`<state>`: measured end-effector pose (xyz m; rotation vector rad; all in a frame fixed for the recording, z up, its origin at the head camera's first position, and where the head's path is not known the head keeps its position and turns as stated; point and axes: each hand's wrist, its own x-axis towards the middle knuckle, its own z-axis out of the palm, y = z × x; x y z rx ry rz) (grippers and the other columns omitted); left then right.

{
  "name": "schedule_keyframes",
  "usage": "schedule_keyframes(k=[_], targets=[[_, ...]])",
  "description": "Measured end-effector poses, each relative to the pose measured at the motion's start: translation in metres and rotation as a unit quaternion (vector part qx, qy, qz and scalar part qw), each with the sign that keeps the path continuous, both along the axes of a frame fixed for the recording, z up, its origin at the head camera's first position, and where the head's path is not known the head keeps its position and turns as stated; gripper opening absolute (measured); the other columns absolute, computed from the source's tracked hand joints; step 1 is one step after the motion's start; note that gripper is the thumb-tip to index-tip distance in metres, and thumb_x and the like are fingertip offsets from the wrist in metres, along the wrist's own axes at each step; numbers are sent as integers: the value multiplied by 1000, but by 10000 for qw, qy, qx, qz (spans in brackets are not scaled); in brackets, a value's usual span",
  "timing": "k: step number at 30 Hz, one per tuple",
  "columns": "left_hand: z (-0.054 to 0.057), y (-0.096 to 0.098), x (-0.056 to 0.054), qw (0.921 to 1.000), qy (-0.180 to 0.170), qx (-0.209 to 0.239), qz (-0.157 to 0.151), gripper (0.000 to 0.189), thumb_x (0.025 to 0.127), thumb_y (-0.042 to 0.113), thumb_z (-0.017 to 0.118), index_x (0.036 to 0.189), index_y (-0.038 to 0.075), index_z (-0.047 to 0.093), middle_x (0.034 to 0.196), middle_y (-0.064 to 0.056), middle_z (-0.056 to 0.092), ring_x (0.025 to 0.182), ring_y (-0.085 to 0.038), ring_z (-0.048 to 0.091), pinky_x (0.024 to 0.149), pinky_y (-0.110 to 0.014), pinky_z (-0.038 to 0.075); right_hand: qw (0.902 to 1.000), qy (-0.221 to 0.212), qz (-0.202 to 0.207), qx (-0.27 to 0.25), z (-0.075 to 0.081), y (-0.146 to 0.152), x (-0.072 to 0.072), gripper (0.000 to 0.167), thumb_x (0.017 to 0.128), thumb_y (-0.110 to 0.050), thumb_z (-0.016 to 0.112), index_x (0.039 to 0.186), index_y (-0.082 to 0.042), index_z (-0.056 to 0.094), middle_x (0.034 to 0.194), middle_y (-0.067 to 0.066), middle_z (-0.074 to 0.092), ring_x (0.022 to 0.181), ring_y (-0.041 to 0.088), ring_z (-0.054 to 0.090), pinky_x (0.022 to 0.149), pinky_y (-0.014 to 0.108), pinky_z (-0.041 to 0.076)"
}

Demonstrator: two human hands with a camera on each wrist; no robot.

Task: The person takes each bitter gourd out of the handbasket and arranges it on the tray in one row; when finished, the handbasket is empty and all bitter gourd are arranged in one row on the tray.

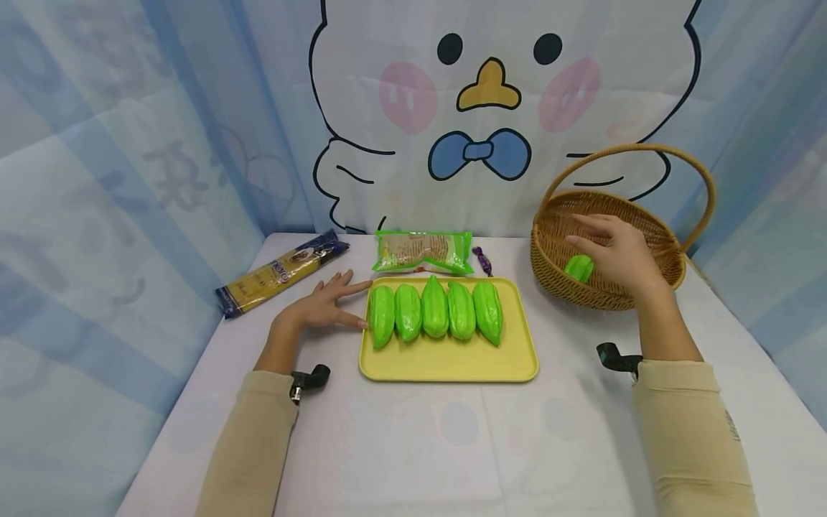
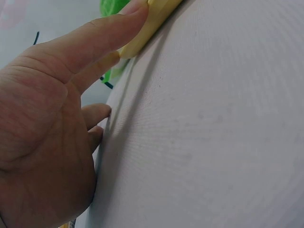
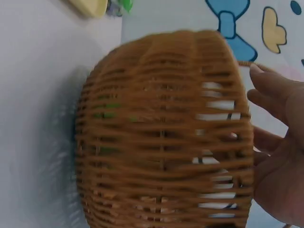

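Observation:
Several shiny green star fruits (image 1: 435, 309), ridged and pointed, lie side by side on a yellow tray (image 1: 446, 365). At the tray's left edge is my left hand (image 1: 326, 301), fingers spread, its thumb and forefinger touching the rim. In the left wrist view, the thumb (image 2: 102, 35) lies against the tray's edge (image 2: 159, 19). Another green star fruit (image 1: 579, 268) rests inside a brown wicker basket (image 1: 558, 278) on the right. Over the basket's opening hangs my right hand (image 1: 614, 248), fingers loosely extended, with nothing in its grasp. The basket wall (image 3: 161, 137) partly hides the fingers in the right wrist view.
Behind the tray lie a green-edged clear food packet (image 1: 423, 253) and a small purple wrapped candy (image 1: 482, 261). A gold and dark blue packet (image 1: 282, 274) sits at the back left. The basket's handle (image 1: 708, 188) arches above its opening. Printed curtains surround the white table (image 1: 413, 445).

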<state>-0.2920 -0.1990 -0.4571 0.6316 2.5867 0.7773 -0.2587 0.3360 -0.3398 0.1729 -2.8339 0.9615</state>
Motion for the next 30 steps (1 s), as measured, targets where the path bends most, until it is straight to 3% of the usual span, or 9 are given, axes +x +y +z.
schedule_keyframes(k=[9,12,16,22,25,30], targets=[[-1,0,0,10000,-19,-4,23,96,85,56,80,164,27,33,175,-20,0,162,-42,-10,128,-64,-12,9939,-693,-39,858,-5,27,-14,68,105,-49,56,161,-12,41,147,37,51,116,48,58,88,62,50],[0,1,0,10000,-27,-22,26,97,85,56,80,165,28,32,175,-20,0,161,-42,-11,128,-64,-12,9920,-883,-56,898,-7,33,-17,69,106,-48,57,161,-11,39,150,38,47,124,54,54,98,70,46],[0,1,0,10000,-33,-25,26,97,85,56,79,165,28,32,175,-19,-1,161,-42,-11,128,-65,-12,9883,-1271,-51,846,-11,40,-20,71,106,-47,56,162,-9,36,160,38,33,143,62,30,112,79,30],[0,0,0,10000,-61,-6,54,97,85,56,80,164,28,33,176,-18,-1,162,-41,-11,128,-64,-12,9816,-1718,-29,837,-17,46,-28,73,107,-49,54,162,-5,34,163,39,23,147,64,18,113,80,25],[0,0,-1,10000,-53,-9,47,97,85,56,80,164,28,33,176,-19,-1,162,-41,-11,128,-64,-12,9786,-1905,10,781,-19,47,-32,72,108,-49,52,162,-5,34,162,40,24,145,64,25,111,80,30],[-1,0,-1,10000,-30,-12,53,97,84,57,80,164,28,33,176,-18,0,162,-41,-11,128,-64,-11,9732,-2198,220,641,-24,46,-37,66,110,-42,50,162,-4,35,154,41,39,128,57,53,97,66,53]])
